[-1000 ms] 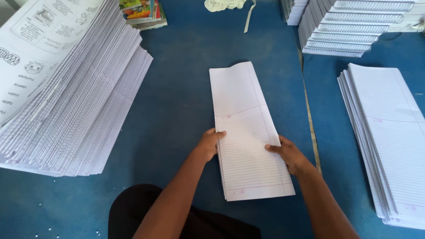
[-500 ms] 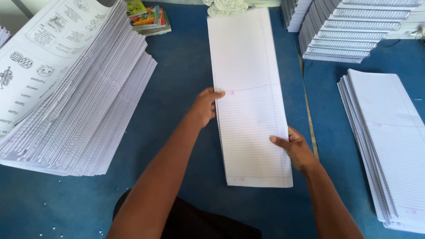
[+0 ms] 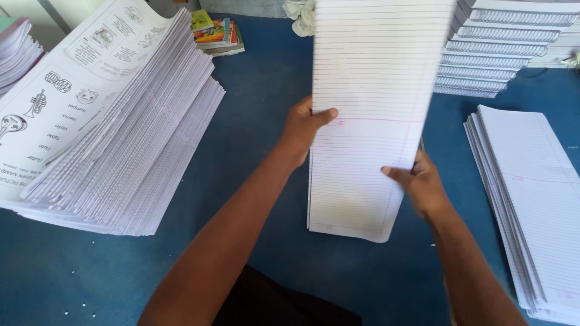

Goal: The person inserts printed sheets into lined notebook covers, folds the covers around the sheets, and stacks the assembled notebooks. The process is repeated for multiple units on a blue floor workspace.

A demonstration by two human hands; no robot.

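I have a long bundle of ruled sheets [image 3: 368, 115] lifted off the blue table [image 3: 260, 151], its far end raised toward the camera and running out of the top of the frame, its near end hanging just above the cloth. My left hand [image 3: 302, 130] grips the bundle's left edge at about mid-length, thumb laid over the front face near the red margin line, fingers wrapped behind. My right hand [image 3: 420, 184] grips the right edge lower down, thumb on the front and the remaining fingers curled behind the paper; both hands are closed on the sheets, neither is spread wide.

Taking the bundle as landmark: to its right lies a fanned stack of like ruled sheets [image 3: 531, 199], flat on the table. To its upper right stand spiral-bound pads [image 3: 501, 48], piled several high. To its left sits a tall slanting stack of printed picture sheets [image 3: 115, 133], and beyond that, further left, another pile's edge [image 3: 18, 48]. Small coloured booklets [image 3: 217, 33] lie to the upper left.

My judgement: the handling is mid-course. One bundle is in hand and not yet set down; the ruled stack to the right looks already gathered, while the large printed stack on the left appears untouched
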